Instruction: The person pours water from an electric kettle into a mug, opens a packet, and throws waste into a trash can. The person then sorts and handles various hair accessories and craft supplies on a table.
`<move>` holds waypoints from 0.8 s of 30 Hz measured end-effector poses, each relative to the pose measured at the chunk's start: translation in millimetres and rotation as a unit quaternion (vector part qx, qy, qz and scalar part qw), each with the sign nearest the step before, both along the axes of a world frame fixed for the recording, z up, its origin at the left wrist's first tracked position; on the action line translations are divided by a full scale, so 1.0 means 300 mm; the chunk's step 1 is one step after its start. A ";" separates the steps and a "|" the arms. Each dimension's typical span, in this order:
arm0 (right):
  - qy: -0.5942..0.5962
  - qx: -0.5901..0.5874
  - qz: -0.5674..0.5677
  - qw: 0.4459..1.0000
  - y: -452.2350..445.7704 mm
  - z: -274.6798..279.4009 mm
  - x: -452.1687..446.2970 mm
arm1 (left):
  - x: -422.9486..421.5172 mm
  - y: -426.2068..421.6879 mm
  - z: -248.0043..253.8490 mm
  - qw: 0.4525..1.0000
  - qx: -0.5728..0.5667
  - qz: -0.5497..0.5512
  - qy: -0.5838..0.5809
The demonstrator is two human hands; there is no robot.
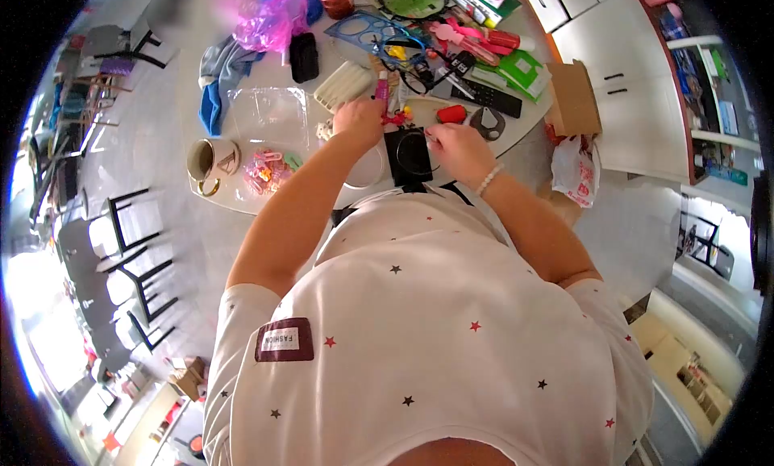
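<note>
Near edge of the table: black pad (414,166) between your hands, thin loop (398,154) showing against it. Your right hand (461,150), beaded bracelet (489,179) at the wrist, has fingers bunched beside the loop; can't tell if they pinch it. Your left hand (359,121) is curled by small red pieces (395,118); grip hidden, can't tell. Mug (216,159) well left. Beyond: red object (451,114), pale tray (343,85), remote (493,100), green packet (524,72). Farthest: purple plastic bag (266,18).
</note>
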State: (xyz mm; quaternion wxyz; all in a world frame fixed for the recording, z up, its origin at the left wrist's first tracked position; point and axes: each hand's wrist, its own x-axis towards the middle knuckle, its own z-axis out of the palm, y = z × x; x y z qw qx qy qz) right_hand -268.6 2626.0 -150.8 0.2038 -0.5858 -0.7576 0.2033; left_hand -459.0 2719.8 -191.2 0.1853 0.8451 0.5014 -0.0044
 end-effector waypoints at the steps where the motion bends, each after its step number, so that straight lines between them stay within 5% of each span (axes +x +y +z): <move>1: -0.027 -0.006 0.015 1.000 0.006 -0.032 -0.003 | -0.008 -0.001 -0.030 1.000 0.023 0.006 -0.010; 13: -0.063 -0.002 0.047 0.997 0.210 -0.105 -0.146 | -0.137 -0.027 0.146 0.932 -0.109 0.184 -0.293; 21: 0.039 -0.036 0.054 0.997 0.247 -0.099 -0.179 | -0.311 -0.144 0.364 0.742 -0.136 0.347 -0.557; 24: 0.002 -0.039 0.070 0.997 0.240 -0.102 -0.210 | -0.430 -0.208 0.354 0.726 -0.107 0.394 -0.554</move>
